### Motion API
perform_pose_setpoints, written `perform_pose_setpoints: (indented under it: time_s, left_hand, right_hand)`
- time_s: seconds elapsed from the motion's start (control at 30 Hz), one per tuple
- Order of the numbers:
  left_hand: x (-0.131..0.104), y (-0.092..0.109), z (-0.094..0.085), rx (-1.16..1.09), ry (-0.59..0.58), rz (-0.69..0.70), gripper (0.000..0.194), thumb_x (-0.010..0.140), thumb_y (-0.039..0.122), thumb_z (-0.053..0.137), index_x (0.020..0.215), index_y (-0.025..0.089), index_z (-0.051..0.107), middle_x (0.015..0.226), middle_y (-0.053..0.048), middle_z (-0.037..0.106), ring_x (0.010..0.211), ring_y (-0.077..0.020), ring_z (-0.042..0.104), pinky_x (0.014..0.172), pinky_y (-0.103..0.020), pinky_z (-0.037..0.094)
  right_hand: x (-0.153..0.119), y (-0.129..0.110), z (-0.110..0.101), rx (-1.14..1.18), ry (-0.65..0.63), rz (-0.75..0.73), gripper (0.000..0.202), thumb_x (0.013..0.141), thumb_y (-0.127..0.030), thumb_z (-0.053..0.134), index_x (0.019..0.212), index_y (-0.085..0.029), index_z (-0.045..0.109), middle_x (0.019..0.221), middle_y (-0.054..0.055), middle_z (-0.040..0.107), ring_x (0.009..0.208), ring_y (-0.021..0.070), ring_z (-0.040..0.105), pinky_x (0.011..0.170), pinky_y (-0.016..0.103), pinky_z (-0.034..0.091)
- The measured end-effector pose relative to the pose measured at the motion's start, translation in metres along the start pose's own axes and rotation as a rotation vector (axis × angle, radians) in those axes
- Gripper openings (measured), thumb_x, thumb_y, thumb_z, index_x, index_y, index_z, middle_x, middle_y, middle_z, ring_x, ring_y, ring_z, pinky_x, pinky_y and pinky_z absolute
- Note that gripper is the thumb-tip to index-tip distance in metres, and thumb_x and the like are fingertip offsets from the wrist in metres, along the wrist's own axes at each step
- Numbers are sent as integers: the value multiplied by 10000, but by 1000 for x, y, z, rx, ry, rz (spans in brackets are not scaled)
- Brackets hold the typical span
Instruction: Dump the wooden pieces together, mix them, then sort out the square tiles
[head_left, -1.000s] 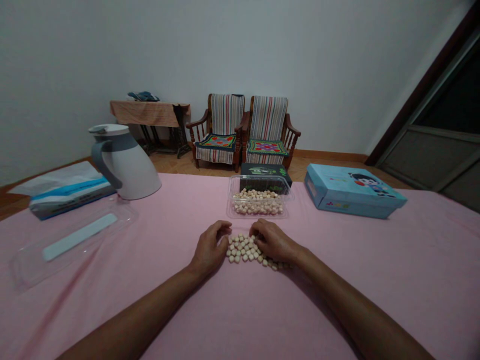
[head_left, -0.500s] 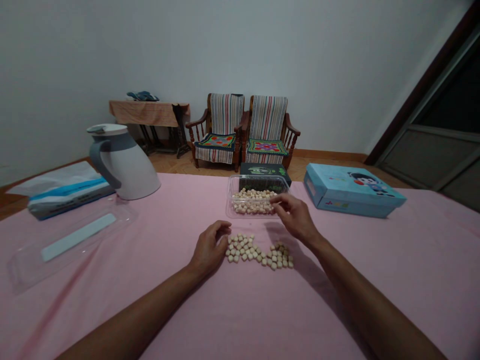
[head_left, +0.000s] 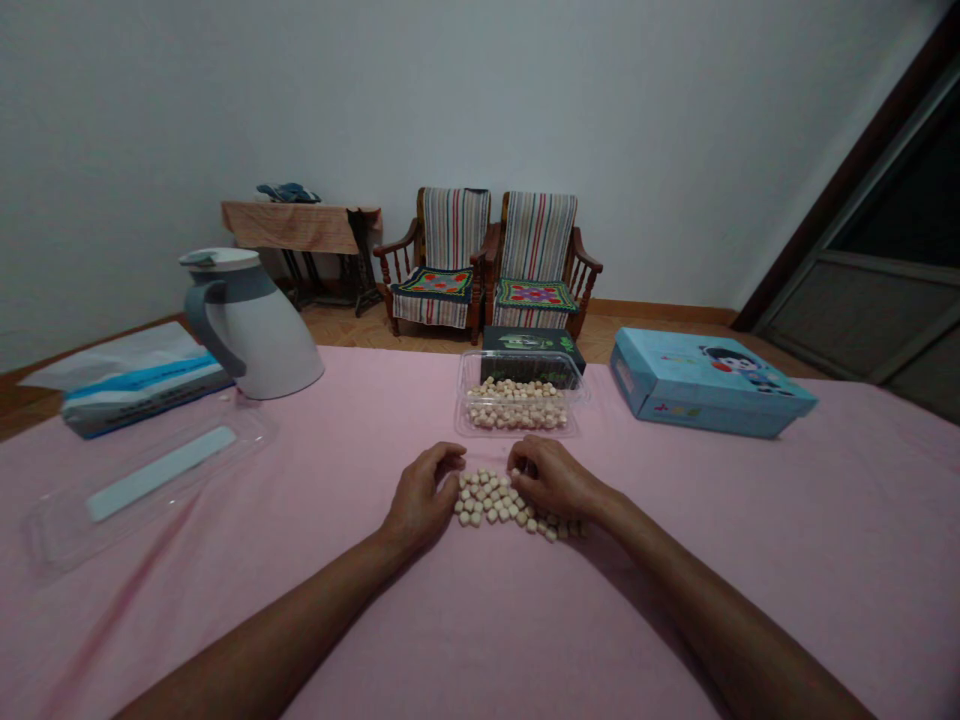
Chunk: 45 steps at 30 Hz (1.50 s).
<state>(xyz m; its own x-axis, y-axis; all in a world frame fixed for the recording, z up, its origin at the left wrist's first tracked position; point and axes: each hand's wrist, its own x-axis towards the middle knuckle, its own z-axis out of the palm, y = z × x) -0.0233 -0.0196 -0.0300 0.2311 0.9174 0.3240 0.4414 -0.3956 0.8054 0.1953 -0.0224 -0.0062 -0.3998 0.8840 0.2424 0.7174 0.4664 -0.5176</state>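
A loose single-layer group of small cream-coloured cubes (head_left: 487,497) with rounded edges lies on the pink cloth. At its left edge my left hand (head_left: 424,490) rests on its side, fingers curved and apart from the thumb, holding nothing I can see. My right hand (head_left: 553,478) is over the right part of the group and covers some of the cubes there. Its thumb and fingers are pinched together at the top of the group, with a pale cube at the tips. Just beyond both hands stands an uncovered clear plastic container (head_left: 466,425) partly filled with similar cubes.
A dark box (head_left: 532,343) sits behind the container, and a light blue box (head_left: 705,385) is to the right. On the left are a white-and-grey jug (head_left: 274,340), a tissue pack (head_left: 150,390) and a clear plastic lid (head_left: 157,475). Two armchairs (head_left: 454,240) stand beyond the table.
My right hand has moved from the container's right front edge back toward me and left, down to the loose cubes. My left hand has stayed in place.
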Motion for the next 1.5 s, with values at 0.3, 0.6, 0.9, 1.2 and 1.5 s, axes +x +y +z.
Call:
perform_pose_setpoints:
  time_s: [0.3,0.6,0.9,1.2,1.5]
  left_hand:
    - [0,-2,0,17,-19,14,296,739,104,473,1010,158,579,918,-53,677,881,-168,652,821,-339,530]
    - [0,0,0,26,-16,-3,283,750,121,487,1014,152,585,938,-59,680,884,-175,649,813,-335,528]
    - [0,-5,1,37,-21,-2,283,740,106,475,995,157,587,963,-65,668,916,-175,633,864,-349,506]
    - [1,-6,2,7,-20,-11,275,742,118,473,990,146,588,970,-77,663,910,-178,631,852,-343,504]
    - [1,-8,1,51,-25,9,268,750,125,479,990,154,595,960,-68,668,905,-179,633,831,-336,506]
  right_hand:
    - [6,11,-54,193,690,191,229,786,-273,580,985,-165,615,878,56,668,717,156,623,666,278,490]
    - [7,3,-34,289,485,138,141,807,-185,522,894,-168,632,820,39,680,707,146,645,651,260,500]
    - [0,-4,8,92,-59,-26,271,658,-13,530,849,-159,654,787,19,639,702,122,545,641,214,395]
    - [-1,-7,6,-11,-107,-25,169,694,-86,552,830,-162,617,771,19,599,697,127,497,620,221,349]
    - [6,2,-46,156,453,174,150,747,-169,546,885,-159,605,723,13,635,634,130,576,590,234,426]
